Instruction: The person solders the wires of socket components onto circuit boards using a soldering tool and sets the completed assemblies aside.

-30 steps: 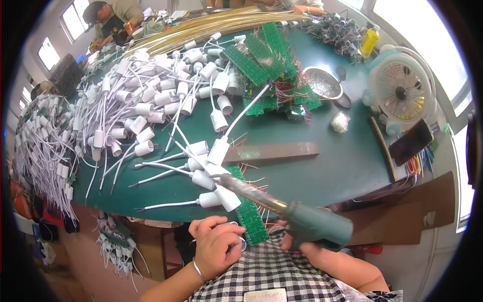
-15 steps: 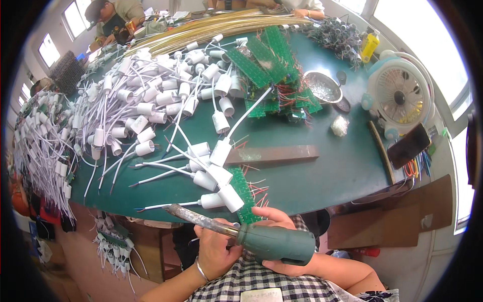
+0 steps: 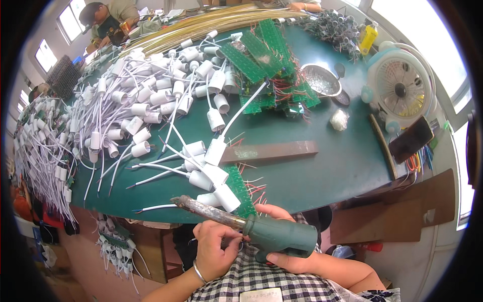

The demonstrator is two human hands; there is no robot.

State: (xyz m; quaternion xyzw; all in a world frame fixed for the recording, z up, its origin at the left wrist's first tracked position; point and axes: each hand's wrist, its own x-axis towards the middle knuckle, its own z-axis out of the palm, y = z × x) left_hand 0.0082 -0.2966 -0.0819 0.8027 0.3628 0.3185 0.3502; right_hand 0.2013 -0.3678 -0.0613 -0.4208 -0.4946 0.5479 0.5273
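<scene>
My right hand [image 3: 294, 262] is wrapped round the thick green handle of a large soldering iron [image 3: 287, 236]. The iron's long metal barrel points left, over the table's front edge, with a dark, crusted tip. Below the barrel is my left hand [image 3: 214, 251], its thumb and fingers pinched together; whatever they hold is too small to make out. Just beyond the iron, a green circuit board strip [image 3: 240, 194] with red and white wire ends lies on the table. White lamp holders [image 3: 227, 197] with cables rest across and beside it, near a brown bar [image 3: 271, 150].
White lamp holders [image 3: 146, 108] are heaped at left. Green boards [image 3: 259, 55] are stacked at the back, beside a metal bowl [image 3: 322, 80]. A fan [image 3: 400, 90], a phone [image 3: 411, 139] and a yellow bottle [image 3: 368, 39] stand at right. A person [image 3: 108, 22] sits far left.
The soldering iron has shifted slightly right and tipped, its barrel now at a steeper slant. My left hand has moved a little, its fingers drawn closer together under the barrel. The view shifts slightly.
</scene>
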